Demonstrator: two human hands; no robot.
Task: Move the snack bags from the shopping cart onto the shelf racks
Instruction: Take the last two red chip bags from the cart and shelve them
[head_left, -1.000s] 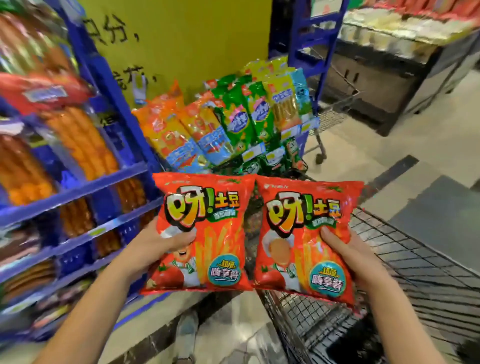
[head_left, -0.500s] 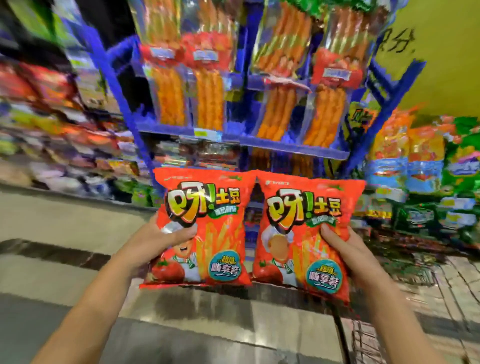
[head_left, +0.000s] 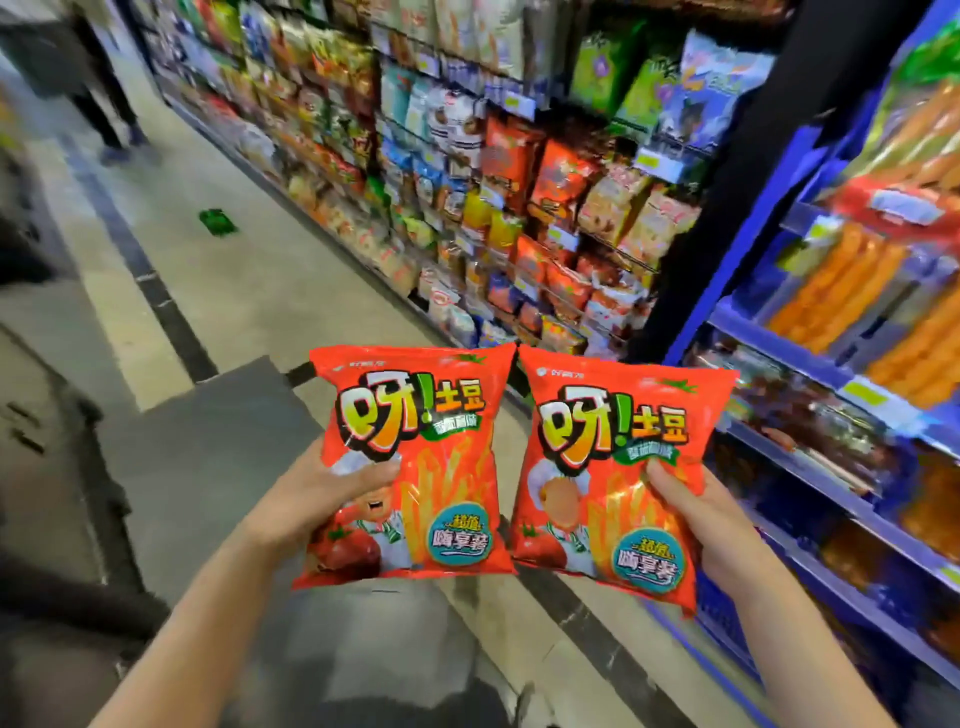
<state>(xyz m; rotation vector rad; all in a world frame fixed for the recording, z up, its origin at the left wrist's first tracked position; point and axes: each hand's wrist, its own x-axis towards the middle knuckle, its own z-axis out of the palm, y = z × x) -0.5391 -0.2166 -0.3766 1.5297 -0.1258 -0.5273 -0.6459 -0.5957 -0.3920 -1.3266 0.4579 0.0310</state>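
Each bag is held by its outer edge: the left bag is pinched by the left hand, thumb laid across the front and fingers hidden behind, and the right bag is pinched likewise by the right hand. Both bags are carried upright, print toward the camera, side by side, their top inner corners touching or nearly so; which cannot be told. They are held out over the aisle floor, well apart from the snack shelves ahead and nearer the blue rack at the right, where sausage packs are stocked. The cart is not in view. The step in hand is judged to be the carry to the shelf, with placing not yet begun. For it to be done well, a slot of matching red bags should be found first; similar orange-red packs are seen on the middle shelves, though a sure match is prevented by blur. The bags look puffed and light, so a gentle pinch is judged enough, and a hard squeeze is to be avoided lest the contents be crushed. One bag at a time is best set in, upright and face outward, so that neighbouring packs are not knocked down.
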